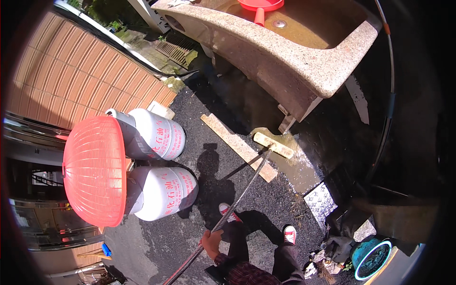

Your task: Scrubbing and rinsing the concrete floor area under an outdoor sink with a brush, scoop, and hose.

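My right hand (212, 243) is closed around the shaft of a long-handled floor brush (280, 148). Its dark pole slants from the lower edge up to a flat, pale yellow crosswise head. That head rests on the wet, muddy ground below the stone sink's near corner; its underside is hidden. A pale wooden plank (237, 146) lies on the asphalt just left of the head, with the pole passing over its near end. My left hand does not show. The pole's upper end runs out of the picture at the bottom.
The speckled stone sink (285, 50) holds a red dipper (259, 17) and shallow brownish water. Two white gas cylinders (164, 192) stand left, beside a red slatted dome cover (95, 171). A teal basin (373, 259) and scraps lie right. A hose (392, 90) hangs at right.
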Available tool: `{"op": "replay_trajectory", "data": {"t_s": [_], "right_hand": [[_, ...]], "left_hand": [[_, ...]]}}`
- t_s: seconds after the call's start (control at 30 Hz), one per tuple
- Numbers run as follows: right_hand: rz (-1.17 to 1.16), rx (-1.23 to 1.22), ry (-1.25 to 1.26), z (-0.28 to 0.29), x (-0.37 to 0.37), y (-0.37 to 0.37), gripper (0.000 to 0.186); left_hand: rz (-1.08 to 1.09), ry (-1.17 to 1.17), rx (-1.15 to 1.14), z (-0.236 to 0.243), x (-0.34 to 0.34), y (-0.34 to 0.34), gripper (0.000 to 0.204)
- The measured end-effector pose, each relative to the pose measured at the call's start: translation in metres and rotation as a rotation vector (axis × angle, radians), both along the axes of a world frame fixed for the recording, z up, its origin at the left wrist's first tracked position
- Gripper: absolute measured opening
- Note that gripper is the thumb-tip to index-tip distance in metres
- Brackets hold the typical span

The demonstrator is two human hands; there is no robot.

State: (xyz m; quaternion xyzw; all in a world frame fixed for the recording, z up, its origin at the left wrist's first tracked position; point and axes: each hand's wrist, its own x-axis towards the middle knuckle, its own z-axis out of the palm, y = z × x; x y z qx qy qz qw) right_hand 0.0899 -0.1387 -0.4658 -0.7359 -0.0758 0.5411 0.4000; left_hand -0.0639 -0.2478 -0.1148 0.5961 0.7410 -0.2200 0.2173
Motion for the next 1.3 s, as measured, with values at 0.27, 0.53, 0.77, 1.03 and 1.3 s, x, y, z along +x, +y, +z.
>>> {"op": "replay_trajectory", "data": {"t_s": [0.27,0.53,0.77,1.03,1.3], "right_hand": [[0.040,-0.024,-0.082,0.011,-0.065,0.107,0.054],[0.053,-0.047,0.000,0.007,-0.086,0.142,0.035],[0.185,0.022,-0.200,-0.002,-0.064,0.187,0.027],[0.143,0.189,0.024,-0.014,0.025,0.299,0.019],[0.265,0.008,-0.182,-0.006,-0.031,0.203,0.028]], "left_hand": [[0.130,-0.056,-0.053,-0.012,-0.070,0.107,0.023],[0.294,-0.111,-0.137,-0.025,-0.143,0.133,0.024],[0.312,-0.153,-0.090,-0.057,-0.093,0.139,0.028],[0.327,-0.546,-0.103,-0.096,-0.013,0.220,0.035],[0.915,-0.556,-0.194,-0.077,-0.019,0.161,0.026]]}}
